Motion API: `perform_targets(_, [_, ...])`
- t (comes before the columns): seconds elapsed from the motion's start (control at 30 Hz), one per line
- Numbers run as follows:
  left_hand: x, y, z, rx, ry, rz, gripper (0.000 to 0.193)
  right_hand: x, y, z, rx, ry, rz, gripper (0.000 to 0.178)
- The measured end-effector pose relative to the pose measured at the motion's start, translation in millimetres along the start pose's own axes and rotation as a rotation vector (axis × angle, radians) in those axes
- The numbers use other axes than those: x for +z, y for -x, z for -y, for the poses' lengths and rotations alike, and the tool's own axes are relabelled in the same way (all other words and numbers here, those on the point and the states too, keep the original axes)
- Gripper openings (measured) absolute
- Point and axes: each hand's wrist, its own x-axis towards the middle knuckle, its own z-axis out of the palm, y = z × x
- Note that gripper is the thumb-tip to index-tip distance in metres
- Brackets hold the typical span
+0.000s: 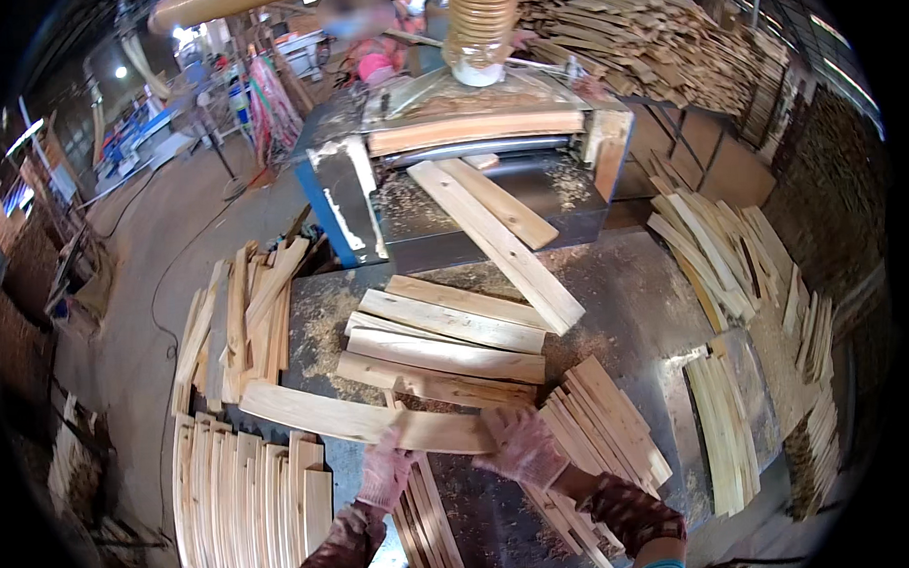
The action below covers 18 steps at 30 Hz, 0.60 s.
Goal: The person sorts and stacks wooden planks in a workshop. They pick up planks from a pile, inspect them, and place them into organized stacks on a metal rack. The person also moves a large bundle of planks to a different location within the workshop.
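Note:
A long pale wooden board (329, 413) lies crosswise in front of me, gripped near its middle by my left hand (386, 470) and at its right end by my right hand (525, 449). Both hands wear stained, light-coloured work gloves, with fingers closed over the board. Just beyond it, several boards (447, 354) rest side by side on the dark metal table (615, 288). Beneath and beside my hands are more boards, a narrow bundle (428, 520) by my left wrist and a stack (605, 424) right of my right hand.
A planer (479, 128) with a ribbed hose (481, 23) stands ahead; two boards (503, 244) lie at its opening. Board stacks flank the table at left (247, 502) and right (720, 430). Sawdust is scattered about. Behind the planer is a masked person (410, 7) near a large wood pile (647, 52).

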Motion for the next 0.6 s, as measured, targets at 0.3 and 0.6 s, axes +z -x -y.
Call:
perform_targets(0.3, [-68.8,-95.4,-157.5,0.178,0.174,-0.139,0.025,-98.0,-88.5,-117.8,0.411,-0.024,-0.807,0.077])
perform_targets(0.6, [-5.6,-202.3,-119.5,0.031,-0.383,0.262,0.057,-111.1,-167.7,-125.3,0.520,0.089,-0.169,0.078])
